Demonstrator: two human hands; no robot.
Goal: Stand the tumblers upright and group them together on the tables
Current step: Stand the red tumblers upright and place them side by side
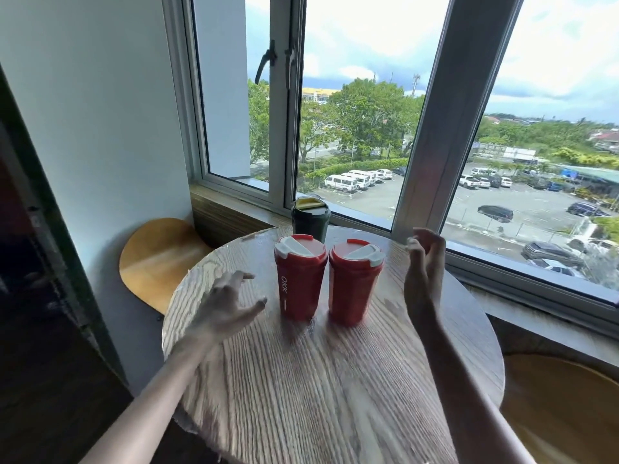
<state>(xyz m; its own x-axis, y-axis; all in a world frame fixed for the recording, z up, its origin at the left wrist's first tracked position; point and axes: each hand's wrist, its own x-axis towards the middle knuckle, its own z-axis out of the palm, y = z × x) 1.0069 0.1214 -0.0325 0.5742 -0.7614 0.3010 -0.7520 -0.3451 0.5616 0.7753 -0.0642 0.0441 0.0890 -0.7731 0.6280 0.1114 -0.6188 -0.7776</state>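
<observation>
Your two red tumblers stand upright side by side in the middle of the round wooden worktop [335,380]: the left red tumbler [299,279] with white lettering down its side, the right red tumbler [353,284] just beside it, both with white lids. A dark green tumbler [310,219] stands upright behind them at the far edge, near the window [368,128]. Your left hand [224,306] hovers left of the red pair, fingers spread wide, holding nothing. Your right hand [423,269] is raised to their right, fingers loosely curled, grip empty. A wooden stool [157,259] sits far left.
</observation>
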